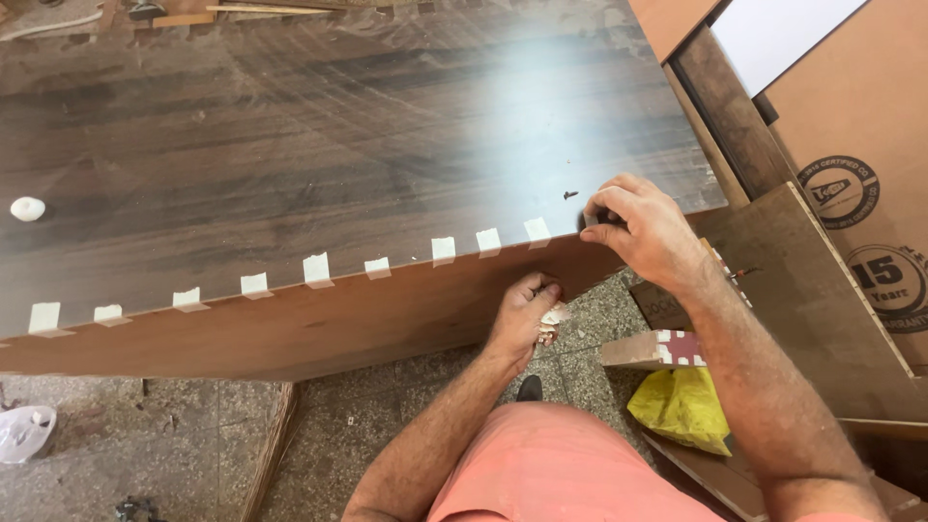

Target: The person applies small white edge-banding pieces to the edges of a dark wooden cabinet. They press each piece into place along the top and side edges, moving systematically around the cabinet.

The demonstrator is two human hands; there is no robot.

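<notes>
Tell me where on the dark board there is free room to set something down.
The middle of the board is bare, between the white lump at the left edge and the tape pieces along the near edge. The near right corner is crowded: the right hand pinches there, the left hand just below the edge.

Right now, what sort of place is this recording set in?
Probably a carpentry or furniture workshop: a large dark laminated board with masking-tape strips along its edge, plywood sheets leaning nearby, and offcuts on the stone floor.
</notes>
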